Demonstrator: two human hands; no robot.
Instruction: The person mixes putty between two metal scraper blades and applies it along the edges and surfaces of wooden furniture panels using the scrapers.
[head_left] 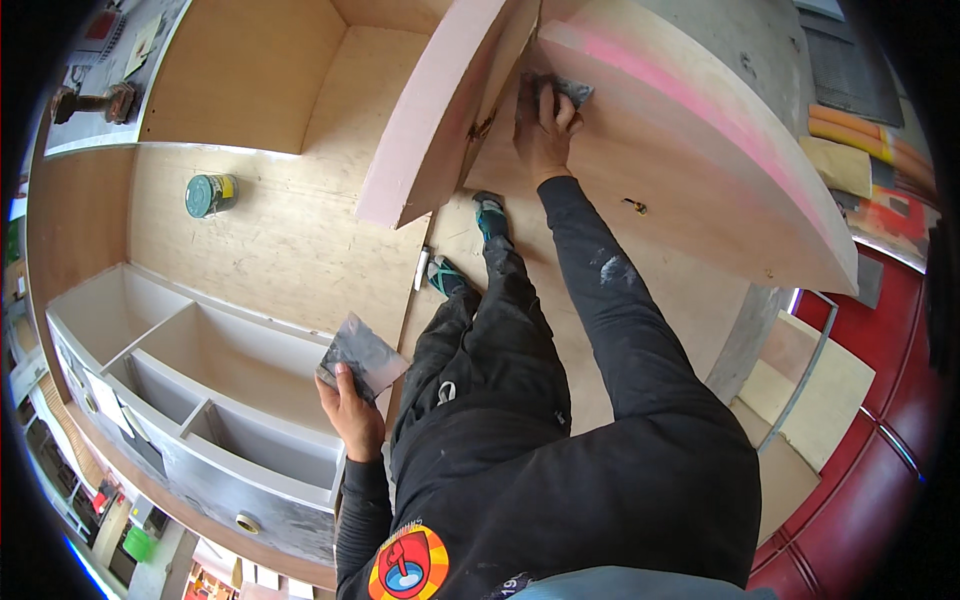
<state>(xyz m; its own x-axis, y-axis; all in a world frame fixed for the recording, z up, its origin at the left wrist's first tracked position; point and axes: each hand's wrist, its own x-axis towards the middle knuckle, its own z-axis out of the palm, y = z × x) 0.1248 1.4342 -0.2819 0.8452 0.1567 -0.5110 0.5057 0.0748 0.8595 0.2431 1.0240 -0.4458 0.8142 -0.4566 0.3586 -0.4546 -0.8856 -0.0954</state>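
Observation:
My left hand (354, 415) is closed on a thin, squarish grey scraper plate (365, 358), smudged on its surface. The plate is held at waist height, beside the white compartmented cabinet. My right arm reaches forward, and its hand (546, 135) has its fingers bent over a small dark-grey scraper blade (573, 93), only partly showing. That hand works against the curved wooden panel (660, 150), in the corner where it meets an upright pinkish board (425, 120). Pink and whitish smears run along the panel's curved edge.
A green tin (203, 196) stands on the plywood surface (290, 230) at left. The white cabinet (240, 365) has several open compartments. A small dark fitting (636, 206) sits on the curved panel. Red upholstered padding (880, 370) and loose boards (825, 380) are at right.

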